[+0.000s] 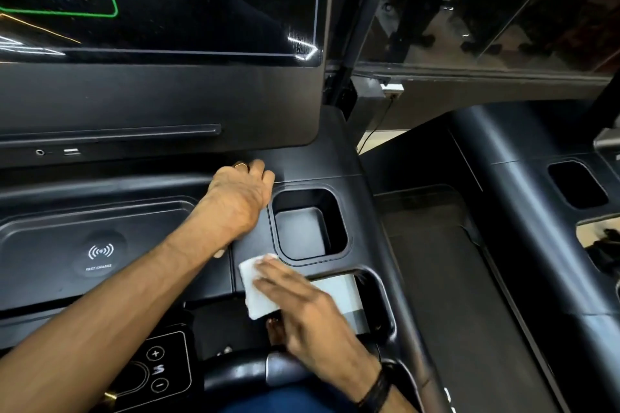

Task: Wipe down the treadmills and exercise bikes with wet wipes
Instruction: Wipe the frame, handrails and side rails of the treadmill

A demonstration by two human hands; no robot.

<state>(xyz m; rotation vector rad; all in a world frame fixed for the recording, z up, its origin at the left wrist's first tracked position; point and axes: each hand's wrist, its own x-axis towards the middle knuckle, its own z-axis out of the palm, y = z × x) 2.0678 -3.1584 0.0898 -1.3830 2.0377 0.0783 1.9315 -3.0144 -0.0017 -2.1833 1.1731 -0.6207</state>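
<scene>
I stand at a black treadmill console (pixel 161 104) whose screen shows a green QUICK START button. My right hand (pixel 302 308) lies flat with straight fingers pressing a folded white wet wipe (pixel 256 295) onto the console surface just below the square cup holder (pixel 308 225). My left hand (pixel 240 199) rests on the console to the left of the cup holder, fingers bent at the ridge under the screen, holding nothing. A ring shows on one finger.
A wireless charging tray (pixel 100 251) lies at the left. Speed plus and minus buttons (pixel 157 369) and a handlebar (pixel 248 372) sit near the bottom. A second treadmill (pixel 523 184) stands at the right, with a glass wall (pixel 503 3) behind.
</scene>
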